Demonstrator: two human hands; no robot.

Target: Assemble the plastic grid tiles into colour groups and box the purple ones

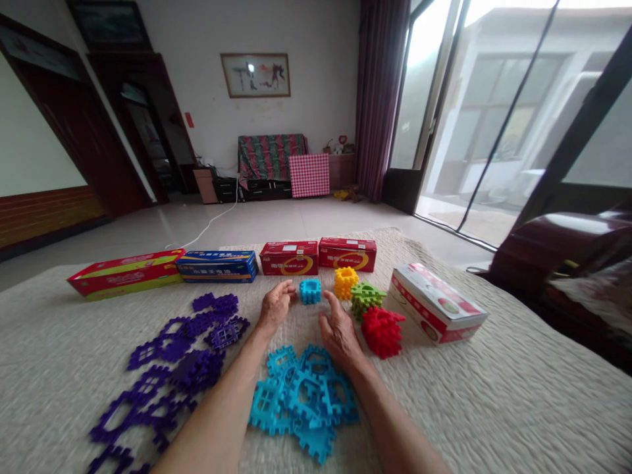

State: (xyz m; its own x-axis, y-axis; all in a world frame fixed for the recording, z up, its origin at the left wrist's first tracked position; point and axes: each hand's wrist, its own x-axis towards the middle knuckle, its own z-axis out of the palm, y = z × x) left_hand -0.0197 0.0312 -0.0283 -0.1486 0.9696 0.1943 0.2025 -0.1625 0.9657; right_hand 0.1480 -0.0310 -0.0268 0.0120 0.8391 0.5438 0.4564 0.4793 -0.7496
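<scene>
A small light blue block [310, 291] of interlocking toothed pieces stands upright on the quilted cover, between my two hands. To its left is my left hand [277, 305], fingers partly bent, close to the block but holding nothing I can see. On the block's right, my right hand [340, 329] has its thumb and fingers apart and empty. Loose light blue interlocking pieces [303, 395] lie in a heap between my forearms. Beyond my right hand sit a yellow stack [346, 283], a green stack [367, 299] and a red stack [383, 332] of similar pieces.
Purple interlocking pieces [170, 375] are spread out on the left. Along the back stand a red-and-yellow box [128, 273], a blue box [217, 266] and two red boxes [289, 258]. A white-and-red box [437, 303] lies at the right. Beyond the cover is the tiled floor [276, 220].
</scene>
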